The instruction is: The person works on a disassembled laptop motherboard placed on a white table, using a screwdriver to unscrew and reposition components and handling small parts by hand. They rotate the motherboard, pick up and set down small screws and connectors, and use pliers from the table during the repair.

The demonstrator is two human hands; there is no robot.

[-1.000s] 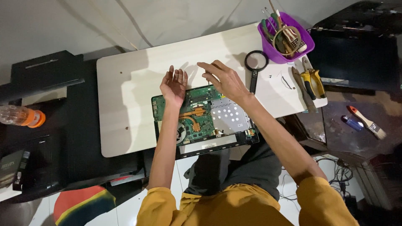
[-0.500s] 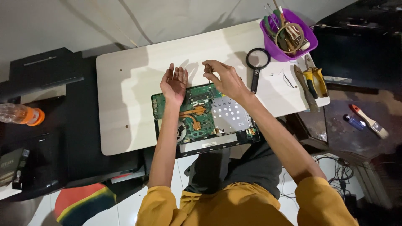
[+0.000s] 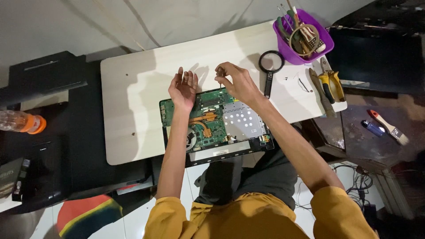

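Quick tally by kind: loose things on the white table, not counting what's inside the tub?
Opened laptop: 1
Magnifying glass: 1
Purple tub: 1
Yellow-handled pliers: 1
Dark flat tool beside the pliers: 1
Total: 5
A few tiny parts by the magnifier are too small to count.

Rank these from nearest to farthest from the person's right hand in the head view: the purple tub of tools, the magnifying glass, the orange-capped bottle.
1. Magnifying glass: on the table just to the picture's right of the right hand.
2. Purple tub of tools: at the table's far corner, beyond the magnifying glass.
3. Orange-capped bottle: off the table, lying at the picture's left edge, well past the left hand.
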